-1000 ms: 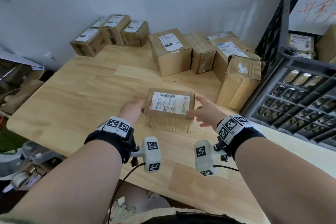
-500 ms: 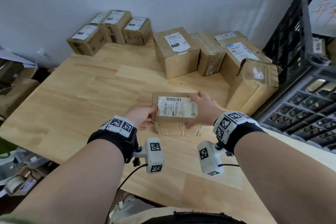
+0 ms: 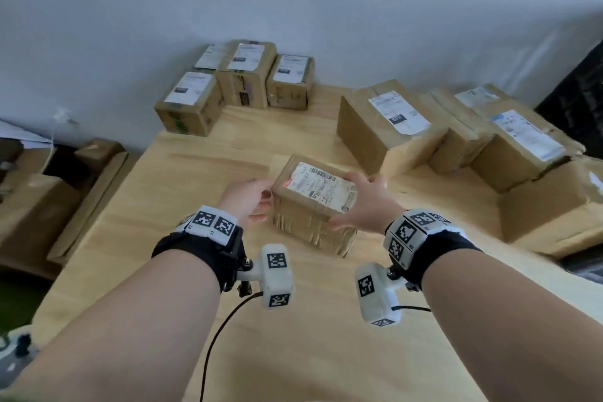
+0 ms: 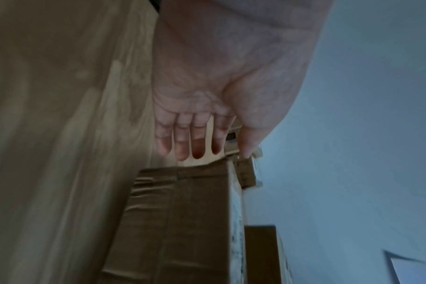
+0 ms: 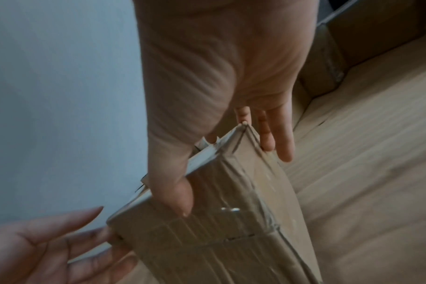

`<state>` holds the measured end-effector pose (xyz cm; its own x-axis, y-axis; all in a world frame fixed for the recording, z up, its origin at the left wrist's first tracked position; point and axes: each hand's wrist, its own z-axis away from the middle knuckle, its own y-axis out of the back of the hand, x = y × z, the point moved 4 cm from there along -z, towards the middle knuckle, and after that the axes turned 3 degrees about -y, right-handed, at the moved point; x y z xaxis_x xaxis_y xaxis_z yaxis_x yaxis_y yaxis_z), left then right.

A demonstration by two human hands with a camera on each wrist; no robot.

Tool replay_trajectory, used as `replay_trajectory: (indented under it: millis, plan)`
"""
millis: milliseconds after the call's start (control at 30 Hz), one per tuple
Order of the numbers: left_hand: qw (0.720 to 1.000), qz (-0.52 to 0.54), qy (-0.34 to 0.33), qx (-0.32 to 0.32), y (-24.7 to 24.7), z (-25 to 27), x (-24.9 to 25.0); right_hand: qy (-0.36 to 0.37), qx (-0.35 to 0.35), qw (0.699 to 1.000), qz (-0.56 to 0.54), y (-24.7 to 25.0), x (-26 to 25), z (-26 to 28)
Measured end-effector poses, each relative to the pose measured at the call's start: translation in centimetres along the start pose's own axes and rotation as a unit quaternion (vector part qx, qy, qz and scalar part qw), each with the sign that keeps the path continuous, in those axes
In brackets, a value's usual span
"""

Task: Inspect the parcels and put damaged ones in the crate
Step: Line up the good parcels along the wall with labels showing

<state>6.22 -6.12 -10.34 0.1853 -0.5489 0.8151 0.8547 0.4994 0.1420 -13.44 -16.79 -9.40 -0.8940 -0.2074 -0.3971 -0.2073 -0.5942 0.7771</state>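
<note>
A small brown parcel [image 3: 313, 192] with a white label on top sits tilted over the middle of the wooden table [image 3: 156, 238]. My right hand [image 3: 362, 206] grips its right end, thumb [image 5: 175, 192] across the taped near face [image 5: 219, 221] and fingers behind the far corner. My left hand [image 3: 253, 202] is at its left edge with straight fingers [image 4: 195, 138]; the thumb touches the edge. The tape on the near face is crinkled. The black crate [image 3: 574, 101] shows only as a dark wall at the far right.
Several small labelled parcels [image 3: 241, 78] stand at the back left against the wall. Bigger parcels [image 3: 385, 121] line the back right, with a crumpled one [image 3: 554, 206] beside the crate. Cardboard boxes [image 3: 36, 206] lie on the floor to the left.
My right hand closed round the parcel's right end and the parcel turned and tilted between my hands. The head view swung left, so most of the crate has left the frame.
</note>
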Motion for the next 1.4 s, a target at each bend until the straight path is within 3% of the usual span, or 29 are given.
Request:
replay_trajectory:
  millis: [167,367,567,700,833,1000,1200,1400]
  plan:
    - [1.000,-0.012,0.003,0.027,7.4,-4.5,1.9,-0.074,0.046,0.993,-0.077,-1.0,-5.7,-3.0]
    - [1.000,-0.020,0.001,0.015,11.1,-8.5,2.3,-0.120,0.074,0.987,-0.083,-2.1,-10.4,-5.8]
    - [0.968,-0.148,-0.093,0.179,16.4,-12.8,5.2,-0.075,0.006,0.997,0.026,-2.8,-15.7,-8.9]
    - [0.939,-0.222,-0.129,0.228,19.4,-15.8,7.6,-0.050,0.025,0.997,0.045,-2.8,-18.7,-11.3]
    - [0.912,-0.331,-0.152,0.191,20.5,-18.3,9.5,-0.019,0.049,0.996,0.071,-2.8,-21.6,-13.9]
    - [0.921,-0.352,-0.132,0.102,20.7,-21.1,9.3,0.007,0.052,0.993,0.104,-2.9,-24.3,-16.4]
    - [0.903,-0.345,-0.205,0.151,21.0,-22.0,9.5,0.015,0.071,0.984,0.160,-2.2,-26.4,-18.2]
    - [0.899,-0.354,-0.207,0.156,21.3,-22.4,9.5,0.034,0.075,0.981,0.174,-2.3,-27.7,-18.7]
